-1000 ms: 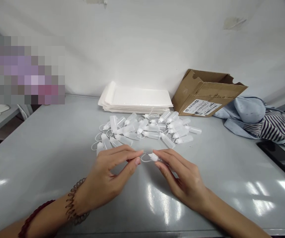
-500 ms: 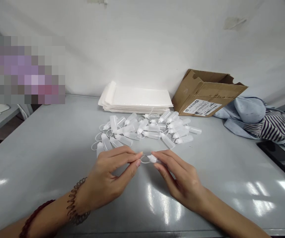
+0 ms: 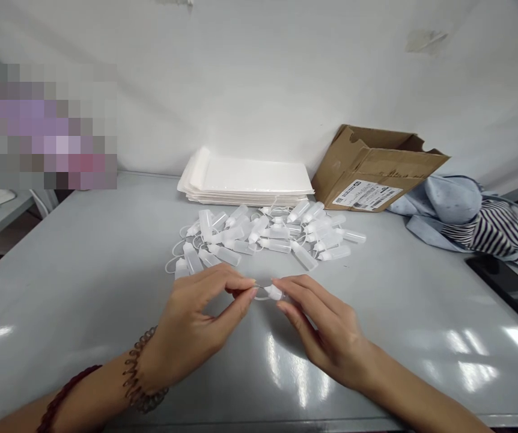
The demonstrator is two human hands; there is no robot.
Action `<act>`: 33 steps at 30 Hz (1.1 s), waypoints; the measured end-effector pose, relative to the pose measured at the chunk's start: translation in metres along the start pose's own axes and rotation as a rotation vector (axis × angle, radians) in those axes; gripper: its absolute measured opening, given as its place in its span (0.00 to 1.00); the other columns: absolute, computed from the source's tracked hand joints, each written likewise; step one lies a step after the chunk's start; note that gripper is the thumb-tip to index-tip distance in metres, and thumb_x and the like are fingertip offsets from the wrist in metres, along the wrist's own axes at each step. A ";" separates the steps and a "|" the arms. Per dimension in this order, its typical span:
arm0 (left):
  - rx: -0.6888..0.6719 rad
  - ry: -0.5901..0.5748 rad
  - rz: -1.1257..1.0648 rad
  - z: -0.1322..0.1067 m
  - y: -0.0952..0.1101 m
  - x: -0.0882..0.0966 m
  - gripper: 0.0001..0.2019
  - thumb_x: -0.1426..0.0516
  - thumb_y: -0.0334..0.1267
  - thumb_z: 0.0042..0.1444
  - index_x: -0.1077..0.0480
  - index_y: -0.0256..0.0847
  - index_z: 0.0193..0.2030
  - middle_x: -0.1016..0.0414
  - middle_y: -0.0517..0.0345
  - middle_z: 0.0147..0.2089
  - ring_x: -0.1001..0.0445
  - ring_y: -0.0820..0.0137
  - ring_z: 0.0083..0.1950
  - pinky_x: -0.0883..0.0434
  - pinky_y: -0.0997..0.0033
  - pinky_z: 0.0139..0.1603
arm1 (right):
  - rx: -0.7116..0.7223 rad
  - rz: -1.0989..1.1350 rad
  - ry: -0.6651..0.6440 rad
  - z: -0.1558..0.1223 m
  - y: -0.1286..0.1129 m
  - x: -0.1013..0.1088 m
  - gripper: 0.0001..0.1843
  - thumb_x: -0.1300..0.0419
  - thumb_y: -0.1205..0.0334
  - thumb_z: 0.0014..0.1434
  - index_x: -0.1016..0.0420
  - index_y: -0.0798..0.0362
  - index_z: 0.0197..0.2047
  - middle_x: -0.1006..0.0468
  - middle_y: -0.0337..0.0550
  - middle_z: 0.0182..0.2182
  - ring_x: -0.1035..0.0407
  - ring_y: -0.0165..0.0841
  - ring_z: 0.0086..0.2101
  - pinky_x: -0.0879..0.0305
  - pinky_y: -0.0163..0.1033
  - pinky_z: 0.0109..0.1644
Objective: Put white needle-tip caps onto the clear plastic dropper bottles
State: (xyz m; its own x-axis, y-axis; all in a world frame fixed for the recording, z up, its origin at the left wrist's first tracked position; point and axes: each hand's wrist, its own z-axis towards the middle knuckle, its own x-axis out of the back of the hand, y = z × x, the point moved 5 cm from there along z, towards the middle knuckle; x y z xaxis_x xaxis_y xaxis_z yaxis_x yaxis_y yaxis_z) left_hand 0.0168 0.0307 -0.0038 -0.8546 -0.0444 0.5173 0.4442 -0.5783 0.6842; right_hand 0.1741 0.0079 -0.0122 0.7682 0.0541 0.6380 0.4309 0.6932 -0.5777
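Over the table (image 3: pixel 79 337), left grip (image 3: pixel 191 322) pinches a cord loop (image 3: pixel 262 296), right grip (image 3: pixel 326 331) a plastic bottle (image 3: pixel 275 293).

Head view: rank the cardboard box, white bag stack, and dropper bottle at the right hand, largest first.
The cardboard box and white bag stack look alike, so unranked; the dropper bottle is smallest.

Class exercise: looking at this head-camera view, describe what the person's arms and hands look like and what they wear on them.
The left hand and right hand are bare, without gloves, and no sleeves show. The left wrist has a dark coiled bracelet, with a thin dark red band further up the forearm. The right forearm shows no band or bracelet.
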 end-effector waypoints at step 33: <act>-0.033 0.131 -0.001 -0.007 0.006 -0.003 0.06 0.40 0.25 0.50 0.27 0.39 0.30 0.26 0.62 0.25 0.27 0.74 0.26 0.29 0.74 0.26 | 0.013 -0.023 0.009 -0.002 0.002 -0.003 0.18 0.48 0.75 0.61 0.36 0.60 0.54 0.27 0.54 0.40 0.30 0.35 0.40 0.27 0.39 0.40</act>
State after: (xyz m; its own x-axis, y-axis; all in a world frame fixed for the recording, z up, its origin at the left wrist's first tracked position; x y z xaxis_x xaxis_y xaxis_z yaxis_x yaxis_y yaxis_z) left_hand 0.0202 0.0214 -0.0044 -0.8840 -0.1481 0.4435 0.4357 -0.6052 0.6663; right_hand 0.1733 0.0078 -0.0158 0.7624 0.0322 0.6463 0.4419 0.7038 -0.5562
